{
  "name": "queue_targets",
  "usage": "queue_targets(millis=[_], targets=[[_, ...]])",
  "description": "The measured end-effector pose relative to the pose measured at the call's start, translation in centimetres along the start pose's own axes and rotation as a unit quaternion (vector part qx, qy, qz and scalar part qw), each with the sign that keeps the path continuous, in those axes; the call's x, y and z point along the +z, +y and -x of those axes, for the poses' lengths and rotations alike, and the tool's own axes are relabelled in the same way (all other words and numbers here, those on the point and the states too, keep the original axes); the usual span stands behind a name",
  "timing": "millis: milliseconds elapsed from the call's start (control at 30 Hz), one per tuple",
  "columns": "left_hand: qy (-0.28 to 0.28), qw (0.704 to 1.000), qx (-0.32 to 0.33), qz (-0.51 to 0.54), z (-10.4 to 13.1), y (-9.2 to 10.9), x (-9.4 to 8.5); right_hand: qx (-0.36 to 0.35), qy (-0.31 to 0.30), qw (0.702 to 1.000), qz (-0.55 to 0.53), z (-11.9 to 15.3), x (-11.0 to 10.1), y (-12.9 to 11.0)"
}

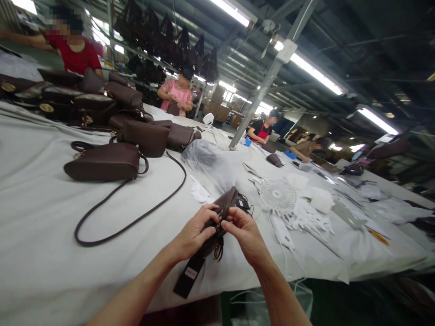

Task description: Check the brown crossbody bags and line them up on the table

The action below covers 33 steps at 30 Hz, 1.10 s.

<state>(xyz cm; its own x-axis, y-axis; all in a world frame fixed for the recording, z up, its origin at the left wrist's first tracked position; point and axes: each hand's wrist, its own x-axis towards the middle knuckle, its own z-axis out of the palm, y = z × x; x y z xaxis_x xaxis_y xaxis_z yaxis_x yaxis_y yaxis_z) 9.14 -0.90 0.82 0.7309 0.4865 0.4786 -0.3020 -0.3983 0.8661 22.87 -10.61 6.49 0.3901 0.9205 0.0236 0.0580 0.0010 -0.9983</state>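
Near the front edge of the table, a dark brown handbag (208, 247) is between my two hands. My left hand (200, 228) grips it from the left, fingers curled over its upper part. My right hand (243, 231) pinches a brown strap (228, 204) on the bag between thumb and fingers. A black hang tag (189, 277) with a pale label dangles from the bag toward me. Beside it hangs a small tassel with metal parts (218, 250). The bag's far side is partly hidden by my fingers.
Several finished-looking brown bags (102, 162) are piled at the left, one with a long strap (127, 213) looped on the white cloth. A clear plastic bag (214, 163), a white fan (277, 194) and orange-handled scissors (379, 236) lie beyond. A metal post (258, 95) rises from the table; several co-workers sit around.
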Motion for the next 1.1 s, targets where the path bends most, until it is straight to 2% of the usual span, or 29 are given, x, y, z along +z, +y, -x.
queue_targets(millis=[133,300,433,500,567,633,700,800,967,1100], targets=[[0.044,0.999,-0.012,0.015,-0.1,0.3,0.6,0.006,-0.005,1.000,-0.011,0.0,0.0,0.2],[0.161,0.986,-0.036,0.021,-1.4,0.6,3.0,-0.005,0.010,1.000,0.003,-0.1,-0.1,0.6],[0.231,0.972,-0.037,0.002,-2.2,0.4,4.4,-0.042,0.055,0.993,0.096,0.4,0.5,0.8],[0.233,0.972,-0.025,0.015,-1.8,0.1,4.6,-0.084,0.115,0.971,0.191,1.0,1.0,0.9],[0.234,0.971,-0.031,0.036,-1.1,-0.2,4.5,-0.130,0.172,0.935,0.282,1.5,1.7,1.0],[0.240,0.969,-0.043,0.037,-0.4,-0.5,4.3,-0.151,0.206,0.907,0.335,1.9,2.2,1.1],[0.243,0.969,-0.032,0.015,0.1,-0.8,4.2,-0.148,0.222,0.897,0.352,2.1,2.5,1.2],[0.245,0.969,0.002,-0.029,0.8,-1.2,4.9,-0.153,0.211,0.900,0.349,2.3,2.7,1.3],[0.250,0.965,0.040,-0.064,2.0,-1.9,6.8,-0.149,0.146,0.936,0.283,3.0,2.8,1.3],[0.215,0.974,0.045,-0.052,1.9,-1.6,6.1,-0.137,0.105,0.954,0.246,4.0,2.7,1.0]])
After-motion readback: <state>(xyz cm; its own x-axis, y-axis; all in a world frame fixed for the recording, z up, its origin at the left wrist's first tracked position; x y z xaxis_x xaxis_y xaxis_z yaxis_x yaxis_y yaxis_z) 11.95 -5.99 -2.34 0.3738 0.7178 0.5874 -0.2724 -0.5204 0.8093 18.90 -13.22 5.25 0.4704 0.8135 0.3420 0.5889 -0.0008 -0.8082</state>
